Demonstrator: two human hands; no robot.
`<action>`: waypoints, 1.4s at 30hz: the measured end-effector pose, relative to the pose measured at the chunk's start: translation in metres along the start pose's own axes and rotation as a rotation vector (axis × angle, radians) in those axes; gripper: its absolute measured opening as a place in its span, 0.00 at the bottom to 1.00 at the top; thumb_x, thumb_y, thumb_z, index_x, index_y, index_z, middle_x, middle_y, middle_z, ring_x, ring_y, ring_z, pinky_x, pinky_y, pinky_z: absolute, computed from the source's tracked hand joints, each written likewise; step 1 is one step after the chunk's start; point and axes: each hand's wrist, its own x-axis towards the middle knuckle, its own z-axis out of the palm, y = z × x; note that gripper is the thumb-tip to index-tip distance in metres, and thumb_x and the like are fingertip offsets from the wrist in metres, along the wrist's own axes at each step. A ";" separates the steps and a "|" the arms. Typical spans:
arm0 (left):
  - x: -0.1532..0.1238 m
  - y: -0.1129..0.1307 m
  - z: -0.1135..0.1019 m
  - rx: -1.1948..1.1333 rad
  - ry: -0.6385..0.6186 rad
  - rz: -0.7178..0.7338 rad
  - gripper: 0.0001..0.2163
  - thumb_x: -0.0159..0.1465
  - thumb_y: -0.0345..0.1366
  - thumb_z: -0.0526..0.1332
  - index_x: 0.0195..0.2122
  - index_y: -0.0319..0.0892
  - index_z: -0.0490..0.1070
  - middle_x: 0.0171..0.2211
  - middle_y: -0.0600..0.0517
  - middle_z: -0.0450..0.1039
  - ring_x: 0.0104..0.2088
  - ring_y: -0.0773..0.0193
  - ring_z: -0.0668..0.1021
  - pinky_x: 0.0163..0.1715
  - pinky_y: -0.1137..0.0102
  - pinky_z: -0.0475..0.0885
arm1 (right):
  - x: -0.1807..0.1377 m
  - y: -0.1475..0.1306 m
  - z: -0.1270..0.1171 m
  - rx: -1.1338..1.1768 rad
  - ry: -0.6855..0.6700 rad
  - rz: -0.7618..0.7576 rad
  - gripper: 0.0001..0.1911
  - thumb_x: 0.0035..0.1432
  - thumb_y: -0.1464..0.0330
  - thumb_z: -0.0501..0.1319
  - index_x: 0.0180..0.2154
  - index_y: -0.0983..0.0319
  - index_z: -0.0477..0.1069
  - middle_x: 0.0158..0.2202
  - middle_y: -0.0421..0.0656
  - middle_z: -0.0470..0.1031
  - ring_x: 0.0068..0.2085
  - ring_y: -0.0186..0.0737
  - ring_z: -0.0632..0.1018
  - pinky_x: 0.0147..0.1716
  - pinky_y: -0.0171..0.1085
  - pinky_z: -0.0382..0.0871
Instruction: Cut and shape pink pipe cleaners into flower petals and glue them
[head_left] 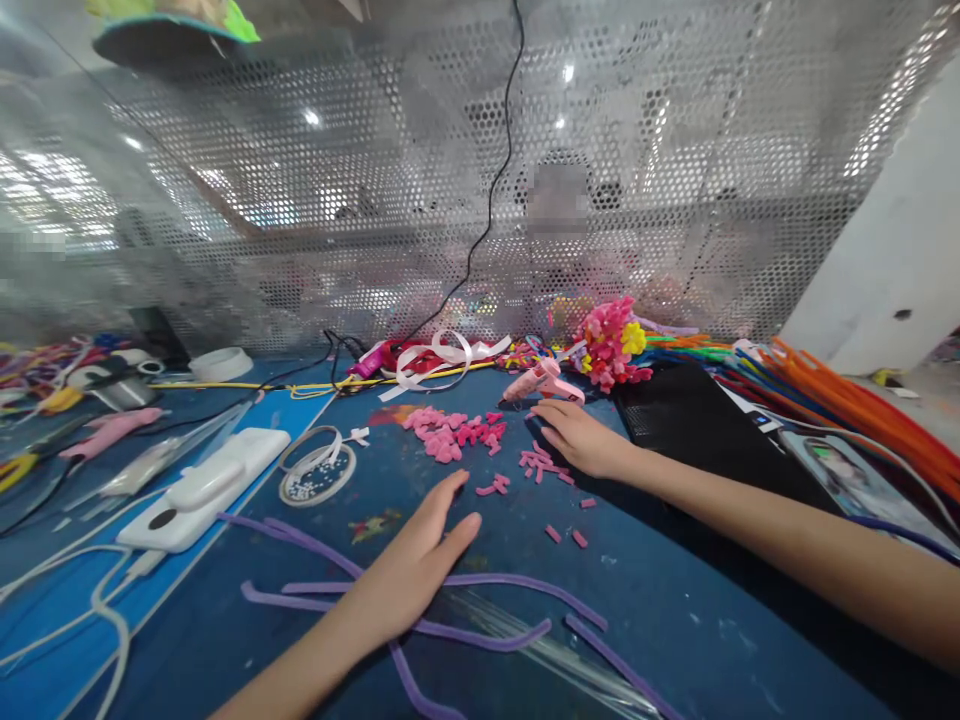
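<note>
My left hand [416,560] hovers over purple pipe cleaners [517,580], fingers stretched out, thumb apart, holding nothing. Just behind its fingertips lies a heap of small pink flower-like pieces [442,435]. My right hand [581,438] reaches across from the right, its fingers extended and apart with nothing visibly held. Its fingertips are beside a pink hot glue gun [544,380]; whether they touch it I cannot tell. Short dark pink pieces [538,462] are scattered below that hand, with several more nearer the front. A bunch of pink and yellow fuzzy flowers [611,340] lies behind the glue gun.
On the left are a white power strip [202,490], a round dish of small white bits [319,475] and another pink glue gun [112,432]. White ribbon [427,370] lies at the back, before a perforated metal screen [375,200]. Colourful pipe cleaners [847,410] and a phone [840,465] lie right.
</note>
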 end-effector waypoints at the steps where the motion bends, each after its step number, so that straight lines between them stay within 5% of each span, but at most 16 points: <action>1: 0.001 0.006 0.003 -0.100 -0.030 -0.007 0.23 0.61 0.48 0.49 0.57 0.49 0.54 0.59 0.49 0.54 0.58 0.57 0.59 0.55 0.59 0.58 | 0.002 0.000 0.004 0.000 -0.009 0.005 0.18 0.59 0.71 0.47 0.50 0.69 0.61 0.51 0.54 0.64 0.53 0.45 0.64 0.54 0.47 0.56; 6: 0.012 0.011 0.005 -0.422 -0.071 0.038 0.18 0.64 0.45 0.43 0.52 0.48 0.58 0.56 0.49 0.60 0.56 0.60 0.63 0.53 0.62 0.61 | -0.017 -0.024 0.002 0.235 -0.105 -0.056 0.18 0.62 0.70 0.44 0.52 0.63 0.59 0.50 0.48 0.67 0.50 0.38 0.68 0.51 0.40 0.61; 10: 0.011 -0.003 0.001 -0.146 0.065 0.094 0.18 0.61 0.43 0.52 0.52 0.49 0.57 0.56 0.48 0.58 0.56 0.56 0.62 0.55 0.57 0.56 | -0.027 -0.040 -0.013 0.289 -0.110 -0.113 0.18 0.61 0.64 0.49 0.52 0.61 0.61 0.51 0.48 0.66 0.52 0.39 0.66 0.51 0.41 0.59; 15: 0.012 -0.016 0.001 -0.032 0.158 0.117 0.15 0.62 0.40 0.51 0.50 0.47 0.58 0.51 0.48 0.62 0.52 0.57 0.66 0.52 0.60 0.61 | -0.007 -0.055 -0.004 0.121 -0.320 -0.373 0.33 0.51 0.53 0.58 0.57 0.57 0.56 0.60 0.47 0.53 0.60 0.50 0.54 0.56 0.51 0.47; 20: 0.011 -0.015 0.003 0.004 0.150 0.131 0.14 0.62 0.41 0.50 0.48 0.46 0.59 0.49 0.48 0.63 0.51 0.59 0.67 0.51 0.61 0.62 | -0.007 -0.056 -0.002 0.088 -0.430 -0.518 0.23 0.60 0.62 0.51 0.56 0.59 0.59 0.58 0.46 0.58 0.61 0.46 0.51 0.58 0.49 0.42; 28: -0.005 0.004 0.000 0.163 -0.137 0.412 0.08 0.62 0.36 0.52 0.37 0.48 0.70 0.49 0.50 0.64 0.56 0.57 0.60 0.54 0.62 0.58 | -0.053 -0.035 -0.042 0.247 -0.387 -0.298 0.17 0.61 0.69 0.47 0.51 0.61 0.65 0.53 0.46 0.65 0.57 0.36 0.61 0.56 0.39 0.52; 33: -0.010 0.015 -0.001 0.149 -0.250 0.565 0.07 0.61 0.34 0.54 0.35 0.46 0.71 0.41 0.49 0.70 0.49 0.60 0.67 0.50 0.66 0.62 | -0.015 -0.034 -0.010 0.151 -0.264 -0.270 0.23 0.58 0.75 0.48 0.56 0.65 0.55 0.55 0.49 0.61 0.56 0.37 0.62 0.55 0.40 0.54; 37: -0.011 0.015 0.000 0.166 -0.273 0.592 0.06 0.61 0.31 0.54 0.37 0.44 0.70 0.41 0.49 0.69 0.47 0.61 0.68 0.49 0.66 0.62 | 0.011 -0.033 0.015 0.126 -0.208 -0.292 0.22 0.57 0.77 0.47 0.55 0.66 0.57 0.54 0.50 0.63 0.55 0.39 0.63 0.54 0.42 0.56; 42: -0.009 0.013 0.000 0.115 -0.277 0.574 0.06 0.61 0.31 0.54 0.36 0.44 0.70 0.41 0.50 0.69 0.46 0.63 0.68 0.49 0.67 0.62 | -0.010 -0.032 -0.001 0.273 -0.239 -0.267 0.17 0.60 0.75 0.45 0.49 0.63 0.63 0.45 0.46 0.71 0.47 0.36 0.70 0.48 0.38 0.62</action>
